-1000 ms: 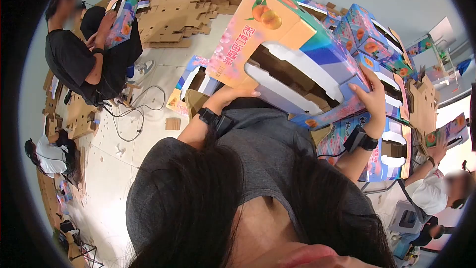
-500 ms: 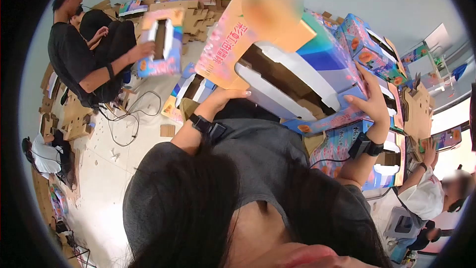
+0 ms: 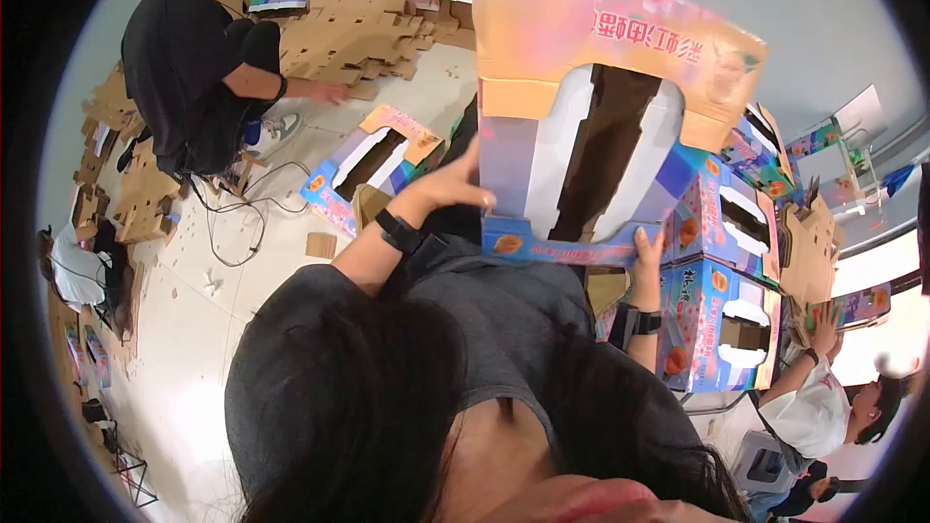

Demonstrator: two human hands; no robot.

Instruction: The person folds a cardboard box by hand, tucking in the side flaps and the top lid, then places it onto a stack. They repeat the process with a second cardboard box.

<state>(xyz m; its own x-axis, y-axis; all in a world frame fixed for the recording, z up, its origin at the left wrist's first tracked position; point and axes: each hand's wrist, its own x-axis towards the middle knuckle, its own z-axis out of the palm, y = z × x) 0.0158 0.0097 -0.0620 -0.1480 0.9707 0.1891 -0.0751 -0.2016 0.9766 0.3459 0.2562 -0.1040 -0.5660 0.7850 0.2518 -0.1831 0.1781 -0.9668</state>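
A colourful printed cardboard box (image 3: 507, 174) with a long cut-out window is held up before me, its orange panel with red characters at the top. Through the window show white flaps and a brown interior. My left hand (image 3: 455, 186) grips its lower left edge, thumb in front and the other fingers partly hidden behind. At the lower right corner, my right hand (image 3: 649, 260) holds the box, thumb on the front, other fingers mostly hidden. Similar boxes (image 3: 719, 329) are stacked to the right, beside my right wrist.
Another printed box (image 3: 423, 147) lies on the floor to the left. A person in black (image 3: 189, 68) crouches beyond it, near flattened brown cardboard (image 3: 358, 34). A cable (image 3: 208, 252) loops across the floor. At the right, a person in white (image 3: 809, 416) handles a printed piece.
The box in my hands has turned more upright, its window now facing me. My right hand moved down to its lower corner. The crouching person's hand no longer holds a box.
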